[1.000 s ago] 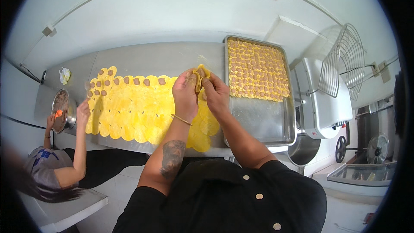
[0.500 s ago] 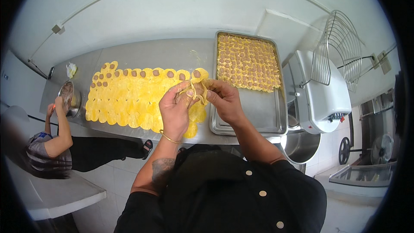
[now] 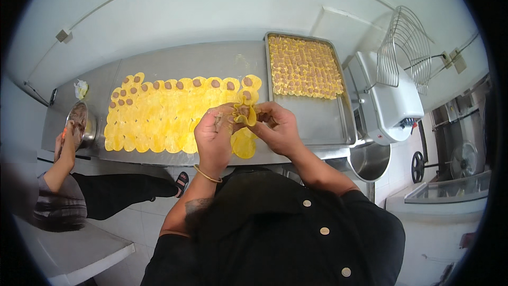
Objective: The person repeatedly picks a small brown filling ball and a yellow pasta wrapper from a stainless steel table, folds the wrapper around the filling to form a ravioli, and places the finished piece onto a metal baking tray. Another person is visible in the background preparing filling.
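Between my two hands is a dumpling (image 3: 243, 113), a round yellow wrapper gathered up in pleats around brown filling. The fingers of my left hand (image 3: 214, 133) pinch its left side, and my right hand (image 3: 278, 127) grips its right side. Below and to the left, overlapping yellow wrappers (image 3: 153, 122) cover much of the steel table (image 3: 174, 58). Balls of brown filling sit on the wrappers of the far rows and the left end. On the right, a metal tray (image 3: 312, 122) holds many filled dumplings (image 3: 306, 68) in close rows across its far part.
At the left, a co-worker's hands (image 3: 63, 140) are at a metal bowl (image 3: 89, 127) of brown filling. A crumpled white-green thing (image 3: 80, 89) lies beyond it. Right of the tray stand a white machine (image 3: 389, 100) with a wire guard (image 3: 405, 47) and a steel mixing bowl (image 3: 370, 161).
The wrapper in my hands has been drawn up into a cup around its filling. The co-worker's hands have moved lower at the bowl. The whole view has shifted slightly.
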Demonstrator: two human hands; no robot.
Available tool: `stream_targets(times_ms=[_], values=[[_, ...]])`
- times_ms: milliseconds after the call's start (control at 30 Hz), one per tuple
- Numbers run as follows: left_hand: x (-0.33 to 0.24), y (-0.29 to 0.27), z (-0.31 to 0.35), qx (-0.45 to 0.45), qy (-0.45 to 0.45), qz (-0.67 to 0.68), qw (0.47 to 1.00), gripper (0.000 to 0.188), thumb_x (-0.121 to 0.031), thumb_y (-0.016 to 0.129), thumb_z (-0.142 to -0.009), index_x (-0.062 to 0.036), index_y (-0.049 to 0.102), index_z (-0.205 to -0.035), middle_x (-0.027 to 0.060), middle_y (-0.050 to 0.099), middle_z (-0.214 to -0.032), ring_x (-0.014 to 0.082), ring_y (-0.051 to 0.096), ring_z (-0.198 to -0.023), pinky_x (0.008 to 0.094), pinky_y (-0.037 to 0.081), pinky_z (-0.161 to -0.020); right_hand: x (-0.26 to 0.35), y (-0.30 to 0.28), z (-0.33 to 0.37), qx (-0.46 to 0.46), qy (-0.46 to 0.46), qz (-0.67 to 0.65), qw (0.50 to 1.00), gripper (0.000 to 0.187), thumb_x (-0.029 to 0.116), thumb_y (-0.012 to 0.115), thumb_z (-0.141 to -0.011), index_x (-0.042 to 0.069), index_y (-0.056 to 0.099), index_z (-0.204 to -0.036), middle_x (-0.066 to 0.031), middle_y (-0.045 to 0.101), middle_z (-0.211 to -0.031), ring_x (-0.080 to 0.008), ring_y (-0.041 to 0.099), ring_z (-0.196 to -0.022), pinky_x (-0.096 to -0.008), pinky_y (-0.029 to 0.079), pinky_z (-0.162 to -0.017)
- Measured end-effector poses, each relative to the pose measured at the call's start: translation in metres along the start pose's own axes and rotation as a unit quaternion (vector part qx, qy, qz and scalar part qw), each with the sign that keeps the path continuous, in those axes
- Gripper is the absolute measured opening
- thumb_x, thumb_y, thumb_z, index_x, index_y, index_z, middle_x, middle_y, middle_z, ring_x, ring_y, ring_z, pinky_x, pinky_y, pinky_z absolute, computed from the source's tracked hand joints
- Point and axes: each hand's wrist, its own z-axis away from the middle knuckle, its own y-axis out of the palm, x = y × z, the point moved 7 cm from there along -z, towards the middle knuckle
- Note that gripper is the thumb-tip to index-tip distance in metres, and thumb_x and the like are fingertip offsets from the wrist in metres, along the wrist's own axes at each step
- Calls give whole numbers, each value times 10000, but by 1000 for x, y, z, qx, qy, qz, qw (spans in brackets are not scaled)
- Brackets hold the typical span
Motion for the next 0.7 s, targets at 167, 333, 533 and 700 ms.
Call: stream_targets(times_ms=[167, 333, 533, 700], values=[[-20, -20, -8, 28, 79, -42, 996, 117, 22, 563, -1041, 48, 611, -1144, 168, 691, -1202, 236, 691, -1107, 381, 579, -992, 2, 23, -10, -62, 44, -76, 994, 161, 95, 766, -913, 6, 660, -995, -52, 651, -797, -92, 607, -746, -283, 502, -671], [-34, -26, -17, 57, 157, -52, 985, 139, 65, 615, -1002, 62, 622, -1140, 155, 678, -1227, 222, 686, -1109, 348, 555, -1014, 44, 39, -6, -132, -158, 82, 975, 117, 49, 744, -902, 10, 633, -890, -7, 616, -773, -98, 561, -691, -280, 461, -622], [-33, -37, -33, 77, 113, -45, 990, 139, 60, 612, -1004, 70, 620, -1143, 164, 690, -1189, 234, 703, -1063, 380, 565, -1002, 49, 43, -1, -144, -186, 223, 946, 292, 132, 821, -841, 29, 654, -1057, -34, 645, -889, -131, 593, -775, -293, 493, -694], [0, -18, -38, 136, -53, 164, 976, 202, 4, 621, -1018, 59, 630, -1213, 122, 685, -1212, 186, 684, -1076, 331, 560, -977, 31, 43, -23, -180, -65, 74, 979, 606, 166, 861, -812, 58, 564, -1329, -54, 657, -1090, -139, 636, -946, -316, 535, -840]])
